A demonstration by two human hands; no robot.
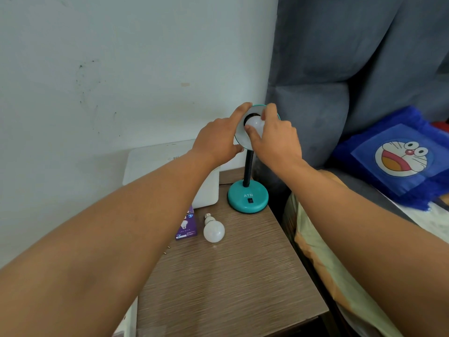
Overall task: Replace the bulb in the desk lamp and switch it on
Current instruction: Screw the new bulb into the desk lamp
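Observation:
A teal desk lamp stands at the back right of a wooden bedside table, its round base (247,199) carrying a black switch and a black flexible neck. My left hand (218,139) grips the rim of the lamp shade (240,139) from the left. My right hand (274,137) has its fingers closed around a white bulb (253,124) that sits in the shade's opening. A second white bulb (213,230) lies loose on the table in front of the base, its screw cap pointing away from me.
A purple bulb box (187,227) lies beside the loose bulb, partly under my left forearm. A white box (206,188) stands against the wall behind it. To the right are a grey padded headboard (340,69) and a bed with a blue cartoon pillow (401,156).

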